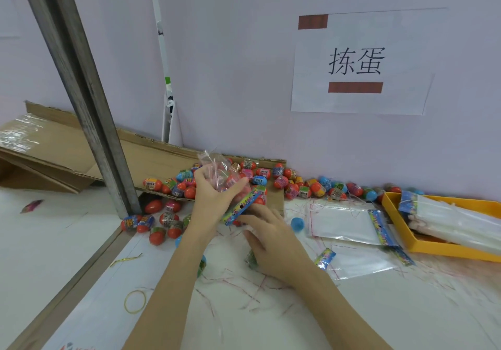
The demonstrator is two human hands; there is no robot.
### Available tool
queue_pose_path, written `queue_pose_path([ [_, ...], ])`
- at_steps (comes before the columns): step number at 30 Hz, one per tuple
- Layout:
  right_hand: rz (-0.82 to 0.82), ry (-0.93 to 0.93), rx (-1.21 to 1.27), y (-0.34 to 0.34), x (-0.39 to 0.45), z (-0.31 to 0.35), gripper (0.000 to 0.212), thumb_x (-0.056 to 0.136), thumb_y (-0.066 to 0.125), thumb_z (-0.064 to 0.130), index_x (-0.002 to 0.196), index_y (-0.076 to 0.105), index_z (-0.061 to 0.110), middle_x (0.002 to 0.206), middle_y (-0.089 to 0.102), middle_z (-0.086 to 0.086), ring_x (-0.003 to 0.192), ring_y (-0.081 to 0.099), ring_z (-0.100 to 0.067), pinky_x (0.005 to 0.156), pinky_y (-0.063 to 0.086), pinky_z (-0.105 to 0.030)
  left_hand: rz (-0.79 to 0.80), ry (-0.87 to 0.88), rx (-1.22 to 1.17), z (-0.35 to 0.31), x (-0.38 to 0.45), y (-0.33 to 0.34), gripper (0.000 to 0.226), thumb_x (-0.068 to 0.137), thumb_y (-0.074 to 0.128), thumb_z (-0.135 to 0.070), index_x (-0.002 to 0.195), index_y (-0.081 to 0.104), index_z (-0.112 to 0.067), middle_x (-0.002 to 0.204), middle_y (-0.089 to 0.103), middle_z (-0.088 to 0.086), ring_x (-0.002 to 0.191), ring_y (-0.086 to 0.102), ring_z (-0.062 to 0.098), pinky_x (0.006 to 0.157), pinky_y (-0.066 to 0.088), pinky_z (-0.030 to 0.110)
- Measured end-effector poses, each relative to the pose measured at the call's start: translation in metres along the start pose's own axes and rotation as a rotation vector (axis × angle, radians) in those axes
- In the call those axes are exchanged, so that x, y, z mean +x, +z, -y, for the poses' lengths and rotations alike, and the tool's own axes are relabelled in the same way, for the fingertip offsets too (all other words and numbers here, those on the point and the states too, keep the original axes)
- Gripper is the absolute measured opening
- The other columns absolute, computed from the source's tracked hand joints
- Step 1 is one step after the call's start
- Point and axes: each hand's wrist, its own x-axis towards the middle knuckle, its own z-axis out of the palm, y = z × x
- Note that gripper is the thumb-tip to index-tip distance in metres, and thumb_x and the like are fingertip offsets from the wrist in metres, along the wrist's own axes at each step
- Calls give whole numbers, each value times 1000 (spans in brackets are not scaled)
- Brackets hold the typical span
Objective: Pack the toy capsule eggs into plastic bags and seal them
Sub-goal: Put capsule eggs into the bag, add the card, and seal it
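A crinkly clear bag (222, 176) of eggs is gripped by the left hand (214, 197), its printed header strip (242, 205) slanting up-right; the right hand (271, 241) is rested loosely open just below.

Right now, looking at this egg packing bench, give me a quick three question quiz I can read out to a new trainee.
1. True or false: the left hand holds a clear plastic bag with eggs already inside.
2. Multiple choice: where is the yellow tray that holds the stack of empty bags? A) at the right edge of the table B) under the cardboard sheet C) in front of the metal post
3. Fill in: lying alone near the bench's front left is a yellow rubber ____.

Key: 1 true; 2 A; 3 band.
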Motion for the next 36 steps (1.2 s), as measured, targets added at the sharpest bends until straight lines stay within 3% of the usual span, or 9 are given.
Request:
queue_pose_path([
  [3, 36, -12, -26, 2, 2, 1, 37, 107, 50, 22, 143, 59, 27, 154, 45, 7, 136, 41, -20, 113, 39, -36, 22, 47, 7, 2, -1, 1, 68, 85, 87, -17, 139, 46, -29, 131, 68, 3, 107, 74, 11, 89, 64, 41],
  [6, -49, 2, -51, 2, 4, 0, 22, 106, 56, 25, 125, 67, 20, 135, 55, 2, 122, 50, -21, 103, 45, -37, 4, 131, 46, 2, -2, 1, 70, 83, 90, -20, 138, 52, -39, 130, 69, -2, 115, 70, 8, 89, 64, 41],
  [9, -80, 81, -73, 4, 3, -2, 20, 99, 66, 28, 117, 63, 19, 128, 51, 0, 116, 47, -23, 100, 43, -36, -38, 160, 107, 1, -3, 1, 75, 76, 95, -28, 137, 54, -39, 121, 73, -6, 114, 71, 12, 93, 62, 48],
  [16, -55, 24, -96, 7, 4, -1, 30, 106, 54, 29, 131, 69, 28, 139, 50, 3, 126, 43, -21, 103, 41, -36, -104, 191, 175, 3, -4, 2, 66, 79, 93, -28, 135, 57, -30, 109, 75, -13, 100, 73, 3, 90, 64, 45],
  [19, -122, 42, -24, 6, 3, 0, 24, 105, 58, 25, 122, 74, 19, 126, 56, -2, 113, 50, -22, 95, 47, -37, -130, 185, 182, 2, -3, 2, 65, 78, 93, -28, 133, 59, -28, 110, 74, -11, 103, 72, 9, 92, 62, 49],
  [22, -239, 125, 132, -1, 4, -5, 14, 99, 68, 20, 109, 76, 14, 115, 60, -1, 99, 58, -18, 88, 52, -31, -152, 199, 193, 0, -3, 0, 60, 79, 93, -28, 129, 60, -31, 111, 73, -13, 103, 70, 4, 94, 61, 47],
  [25, -302, 208, 215, -8, 7, -14, 19, 94, 76, 22, 111, 73, 15, 111, 61, 4, 95, 63, -13, 90, 55, -31, -138, 202, 202, 0, -4, 0, 55, 80, 92, -29, 125, 62, -30, 105, 74, -16, 100, 70, 1, 93, 61, 45],
  [31, -99, 68, 135, -8, 3, -16, 29, 95, 72, 22, 125, 70, 24, 125, 59, 9, 110, 56, -9, 96, 48, -23, -112, 249, 228, 0, -5, 2, 45, 82, 91, -27, 119, 66, -30, 105, 74, -18, 100, 70, 1, 91, 62, 39],
  [36, -56, 82, 72, 1, 5, -7, 28, 97, 68, 10, 124, 71, 17, 126, 60, 2, 117, 54, -19, 99, 48, -34, -76, 255, 251, 1, -5, 2, 45, 82, 90, -27, 121, 67, -28, 112, 74, -12, 104, 69, 1, 94, 61, 40],
])
